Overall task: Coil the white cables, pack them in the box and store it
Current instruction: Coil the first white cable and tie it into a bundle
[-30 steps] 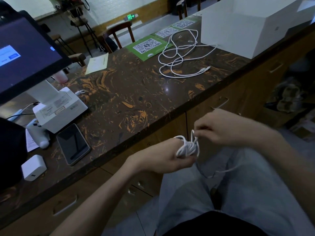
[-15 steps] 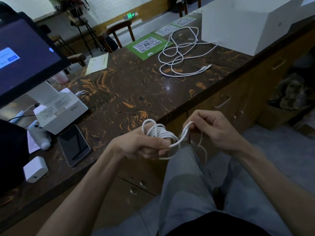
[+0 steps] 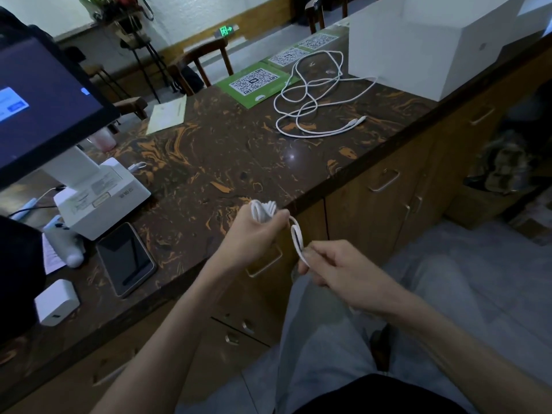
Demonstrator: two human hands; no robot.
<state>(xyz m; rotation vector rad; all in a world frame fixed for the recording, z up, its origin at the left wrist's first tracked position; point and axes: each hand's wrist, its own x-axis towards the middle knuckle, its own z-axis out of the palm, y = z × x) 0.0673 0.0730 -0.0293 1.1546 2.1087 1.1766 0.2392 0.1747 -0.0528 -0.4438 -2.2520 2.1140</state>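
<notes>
Marbled brown countertop (image 3: 227,162) is bearing a loose white cable (image 3: 313,97) at one o'clock beside the white box (image 3: 418,55), while the left hand (image 3: 254,234) is clutching a coiled cable (image 3: 264,210) and the right hand (image 3: 337,273) is pinching its loop.

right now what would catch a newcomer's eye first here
First the two hands low in the centre: the left hand grips a coiled white cable while the right hand pinches its free loop. Next, a loose white cable sprawls on the marbled brown counter, just left of a white box at the far right.
</notes>
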